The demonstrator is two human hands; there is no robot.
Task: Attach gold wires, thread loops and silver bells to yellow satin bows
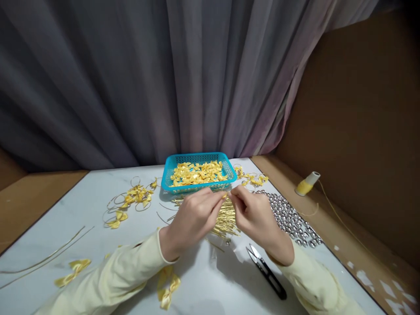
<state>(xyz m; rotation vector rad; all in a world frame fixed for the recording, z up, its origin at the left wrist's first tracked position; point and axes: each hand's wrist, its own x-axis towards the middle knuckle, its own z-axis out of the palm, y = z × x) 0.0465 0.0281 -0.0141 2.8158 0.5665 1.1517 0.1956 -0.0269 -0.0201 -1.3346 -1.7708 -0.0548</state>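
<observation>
Above the middle of the white table, my left hand (pixel 200 212) is closed in a pinch, with a bit of yellow ribbon (pixel 224 196) showing at its fingertips. My right hand (pixel 254 214) is pinched close beside it, fingertips nearly meeting the left ones; what it grips is too small to make out. Beneath both hands lies a pile of gold twist ties (pixel 226 218). Behind them stands a turquoise basket (pixel 166 175) holding many yellow ribbon bows (pixel 197 173). Black-handled thread snips (pixel 269 275) lie below my right hand, blades pointing away from me.
Silver beads (pixel 290 218) are spread to the right. A spool of yellow thread (pixel 306 183) stands on the brown ledge. Gold loops with bows (pixel 136 197) lie left of the basket. Loose bows (pixel 169 286) and long gold cords (pixel 46 258) lie nearer. A grey curtain (pixel 147 78) hangs behind.
</observation>
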